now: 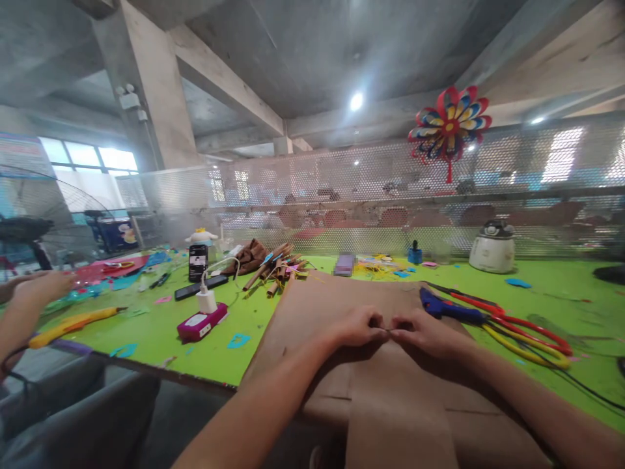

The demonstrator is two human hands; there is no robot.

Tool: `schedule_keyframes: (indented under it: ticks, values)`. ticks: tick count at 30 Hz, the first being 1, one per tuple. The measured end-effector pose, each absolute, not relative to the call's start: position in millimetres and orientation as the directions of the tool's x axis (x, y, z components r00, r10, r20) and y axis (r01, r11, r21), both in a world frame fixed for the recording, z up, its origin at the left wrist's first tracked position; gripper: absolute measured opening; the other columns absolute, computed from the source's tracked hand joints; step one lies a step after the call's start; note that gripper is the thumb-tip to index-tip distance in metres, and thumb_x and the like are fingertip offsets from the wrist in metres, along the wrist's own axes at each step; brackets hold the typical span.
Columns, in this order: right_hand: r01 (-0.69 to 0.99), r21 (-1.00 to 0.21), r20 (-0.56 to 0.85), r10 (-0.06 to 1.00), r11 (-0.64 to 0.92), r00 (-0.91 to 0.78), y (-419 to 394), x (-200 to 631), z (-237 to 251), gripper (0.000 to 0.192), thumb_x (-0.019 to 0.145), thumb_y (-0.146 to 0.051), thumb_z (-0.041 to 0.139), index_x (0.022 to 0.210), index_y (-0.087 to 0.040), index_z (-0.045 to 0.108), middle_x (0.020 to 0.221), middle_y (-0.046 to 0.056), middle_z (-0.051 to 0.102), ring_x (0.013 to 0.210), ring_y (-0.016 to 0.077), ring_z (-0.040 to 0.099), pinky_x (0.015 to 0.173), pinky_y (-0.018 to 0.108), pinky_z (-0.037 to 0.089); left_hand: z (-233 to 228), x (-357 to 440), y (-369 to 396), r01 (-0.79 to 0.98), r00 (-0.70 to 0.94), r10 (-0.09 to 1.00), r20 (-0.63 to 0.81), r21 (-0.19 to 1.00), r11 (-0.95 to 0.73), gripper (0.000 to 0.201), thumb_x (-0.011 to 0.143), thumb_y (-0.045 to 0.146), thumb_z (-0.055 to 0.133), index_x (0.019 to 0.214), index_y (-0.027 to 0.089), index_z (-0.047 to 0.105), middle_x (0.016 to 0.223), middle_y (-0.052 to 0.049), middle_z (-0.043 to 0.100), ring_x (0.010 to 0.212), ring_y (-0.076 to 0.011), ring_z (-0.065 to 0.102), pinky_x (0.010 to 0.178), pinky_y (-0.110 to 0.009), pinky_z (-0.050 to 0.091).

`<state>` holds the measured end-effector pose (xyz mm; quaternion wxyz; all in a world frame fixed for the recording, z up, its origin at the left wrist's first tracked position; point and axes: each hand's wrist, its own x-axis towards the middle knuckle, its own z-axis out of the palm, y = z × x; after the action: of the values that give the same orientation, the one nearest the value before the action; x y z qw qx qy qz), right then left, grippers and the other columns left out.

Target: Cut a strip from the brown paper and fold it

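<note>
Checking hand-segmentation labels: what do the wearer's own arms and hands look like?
The left forearm and right forearm are bare, no sleeves in view. The left hand and right hand are ungloved; no watch, bracelet or marking shows. Rings: too small to tell.

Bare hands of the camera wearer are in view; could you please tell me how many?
2: the left hand and the right hand, close together over the large brown sheet. Both show plainly. A co-worker's hand, at the left edge, is not counted.

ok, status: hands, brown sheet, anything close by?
Left hand, right hand: both pinching something thin, too small to identify. Brown sheet beneath. Blue glue gun close by right hand.
</note>
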<state>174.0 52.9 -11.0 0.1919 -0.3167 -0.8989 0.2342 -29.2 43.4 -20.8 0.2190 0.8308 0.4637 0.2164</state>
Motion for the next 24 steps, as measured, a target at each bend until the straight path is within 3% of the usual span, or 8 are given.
schedule_keyframes:
  ticks: [6, 10, 17, 24]
  values:
    - [0.512, -0.532, 0.189, 0.683, 0.675, -0.705, 45, 172, -4, 0.023, 0.079, -0.026, 0.049, 0.073, -0.012, 0.066, 0.066, 0.003, 0.061, 0.061, 0.0140, 0.049, 0.057, 0.024, 0.034, -20, -29, 41, 0.679, 0.456, 0.885, 0.097, 0.604, -0.417, 0.026, 0.075, 0.037, 0.062, 0.082, 0.012, 0.066, 0.067, 0.002, 0.056, 0.064, -0.0104, 0.047, 0.057, -0.020, 0.037]
    - [0.510, -0.538, 0.198, 0.689, 0.671, -0.697, 50, 172, -7, 0.023, 0.077, -0.025, 0.052, 0.076, -0.011, 0.070, 0.066, 0.003, 0.063, 0.061, 0.0140, 0.050, 0.057, 0.023, 0.035, -16, -30, 38, 0.649, 0.466, 0.878, 0.105, 0.634, -0.421, 0.026, 0.075, 0.030, 0.062, 0.094, 0.013, 0.070, 0.079, -0.001, 0.063, 0.070, -0.0117, 0.051, 0.065, -0.021, 0.041]
    - [0.522, -0.542, 0.267, 0.724, 0.658, -0.636, 43, 170, 2, 0.016, 0.072, -0.020, 0.053, 0.075, -0.013, 0.068, 0.071, 0.004, 0.063, 0.067, 0.0144, 0.052, 0.060, 0.022, 0.037, -4, -27, 32, 0.667, 0.453, 0.867, 0.206, 0.566, -0.484, 0.015, 0.072, 0.025, 0.062, 0.076, 0.013, 0.072, 0.078, -0.002, 0.060, 0.077, -0.0140, 0.053, 0.071, -0.022, 0.042]
    - [0.551, -0.585, 0.214, 0.768, 0.596, -0.604, 38, 168, 9, 0.018, 0.070, -0.019, 0.054, 0.071, -0.013, 0.071, 0.061, 0.002, 0.060, 0.061, 0.0139, 0.050, 0.056, 0.022, 0.037, -5, -31, 35, 0.708, 0.367, 0.917, 0.157, 0.592, -0.385, 0.016, 0.069, 0.028, 0.064, 0.072, 0.013, 0.070, 0.072, -0.001, 0.060, 0.072, -0.0137, 0.053, 0.067, -0.023, 0.041]
